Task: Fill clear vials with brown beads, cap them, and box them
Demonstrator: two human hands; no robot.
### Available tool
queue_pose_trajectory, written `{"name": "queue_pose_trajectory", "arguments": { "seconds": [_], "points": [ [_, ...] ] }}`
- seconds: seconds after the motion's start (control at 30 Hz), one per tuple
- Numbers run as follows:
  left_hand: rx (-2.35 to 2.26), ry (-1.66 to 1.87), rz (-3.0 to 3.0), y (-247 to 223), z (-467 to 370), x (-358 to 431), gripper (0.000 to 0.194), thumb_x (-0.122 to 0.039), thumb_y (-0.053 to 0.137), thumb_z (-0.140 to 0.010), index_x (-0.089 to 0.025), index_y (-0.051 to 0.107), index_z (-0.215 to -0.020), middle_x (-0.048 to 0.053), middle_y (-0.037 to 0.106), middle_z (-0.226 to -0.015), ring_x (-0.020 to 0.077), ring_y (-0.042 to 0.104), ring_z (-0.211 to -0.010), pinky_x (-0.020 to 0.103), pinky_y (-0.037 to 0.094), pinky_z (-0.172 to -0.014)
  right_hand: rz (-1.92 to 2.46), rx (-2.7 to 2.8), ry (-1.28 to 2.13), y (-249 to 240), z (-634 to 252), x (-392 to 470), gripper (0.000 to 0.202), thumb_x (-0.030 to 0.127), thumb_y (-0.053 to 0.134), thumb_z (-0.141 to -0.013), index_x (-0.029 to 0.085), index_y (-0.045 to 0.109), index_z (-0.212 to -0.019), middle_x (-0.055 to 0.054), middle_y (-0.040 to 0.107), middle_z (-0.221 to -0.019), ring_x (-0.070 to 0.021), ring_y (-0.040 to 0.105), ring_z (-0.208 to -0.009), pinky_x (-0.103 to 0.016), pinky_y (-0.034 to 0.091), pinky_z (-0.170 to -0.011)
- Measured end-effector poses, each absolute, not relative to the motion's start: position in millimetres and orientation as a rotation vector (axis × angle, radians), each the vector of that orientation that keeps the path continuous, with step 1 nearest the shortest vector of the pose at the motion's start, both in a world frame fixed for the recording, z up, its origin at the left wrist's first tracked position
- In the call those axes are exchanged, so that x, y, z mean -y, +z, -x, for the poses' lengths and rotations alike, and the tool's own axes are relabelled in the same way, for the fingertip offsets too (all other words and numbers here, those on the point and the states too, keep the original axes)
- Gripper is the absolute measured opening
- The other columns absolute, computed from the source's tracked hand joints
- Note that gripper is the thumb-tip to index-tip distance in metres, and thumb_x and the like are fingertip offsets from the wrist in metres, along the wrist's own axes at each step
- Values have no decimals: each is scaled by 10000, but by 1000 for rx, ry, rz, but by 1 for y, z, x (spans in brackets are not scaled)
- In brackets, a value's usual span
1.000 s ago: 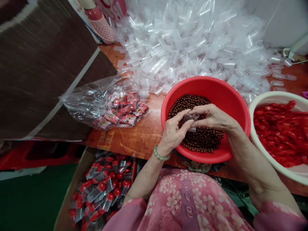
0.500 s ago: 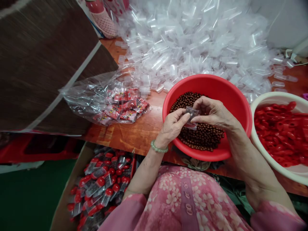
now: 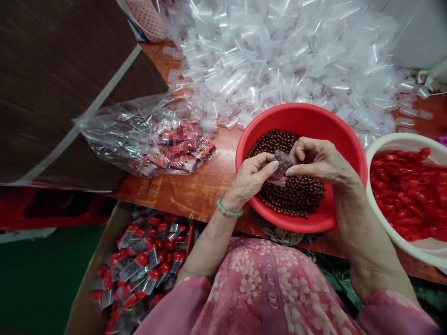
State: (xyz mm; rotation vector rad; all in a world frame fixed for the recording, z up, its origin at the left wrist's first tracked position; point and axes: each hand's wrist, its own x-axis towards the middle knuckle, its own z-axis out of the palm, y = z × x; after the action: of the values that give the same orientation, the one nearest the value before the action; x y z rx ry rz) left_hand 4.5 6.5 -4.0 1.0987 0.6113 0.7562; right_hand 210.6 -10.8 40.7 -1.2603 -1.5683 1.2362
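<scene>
Over a red basin (image 3: 349, 139) of brown beads (image 3: 293, 197), my left hand (image 3: 253, 177) pinches a small clear plastic piece (image 3: 282, 163) with something dark inside. A green bead bracelet (image 3: 228, 209) circles my left wrist. My right hand (image 3: 314, 160) is at the right side of the same piece, thumb and index finger closed at its edge. Its fingertips partly cover that edge. A clear flap shows below the piece, between the hands.
Clear plastic cases (image 3: 279, 60) pile behind the basin. A cream basin (image 3: 375, 153) holds red parts (image 3: 408, 195). Left lies a plastic bag of red packets (image 3: 181, 149). A box of red-capped cases (image 3: 143, 260) stands below the table (image 3: 167, 195). A large brown box (image 3: 63, 93) rises left.
The clear piece has tilted and shifted slightly right with my fingers. My right hand has moved a little right. The view has shifted slightly.
</scene>
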Motion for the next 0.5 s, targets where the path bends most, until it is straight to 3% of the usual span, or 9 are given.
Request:
{"name": "queue_pose_trajectory", "arguments": {
  "seconds": [0.13, 0.3, 0.5],
  "points": [
    [-574, 754, -1050, -7, -5, -8, 462, -552, 771, -850, -152, 659, -1052, 49, 745, -997, 128, 718, -784, 285, 645, -780, 1254, 1522, 1204, 47, -214, 11, 535, 515, 967, -618, 223, 529, -714, 26, 571, -707, -126, 505, -647, -292, 428, -605],
    [-527, 749, -1083, -8, -4, -9, 465, -457, 829, -799, -156, 641, -1100, 79, 751, -1101, 163, 738, -894, 314, 648, -829, 1227, 1564, 1178, 46, -212, 13, 440, 481, 945, -672, 206, 718, -930, -8, 667, -834, -154, 594, -747, -311, 490, -696],
    [-481, 728, -1062, -11, -1, -8, 544, -337, 884, -721, -184, 599, -1160, 78, 751, -1123, 190, 745, -1006, 318, 630, -889, 1266, 1608, 1227, 39, -212, 14, 478, 450, 939, -694, 206, 773, -1070, -38, 743, -965, -178, 658, -824, -326, 540, -772]
  ]
}}
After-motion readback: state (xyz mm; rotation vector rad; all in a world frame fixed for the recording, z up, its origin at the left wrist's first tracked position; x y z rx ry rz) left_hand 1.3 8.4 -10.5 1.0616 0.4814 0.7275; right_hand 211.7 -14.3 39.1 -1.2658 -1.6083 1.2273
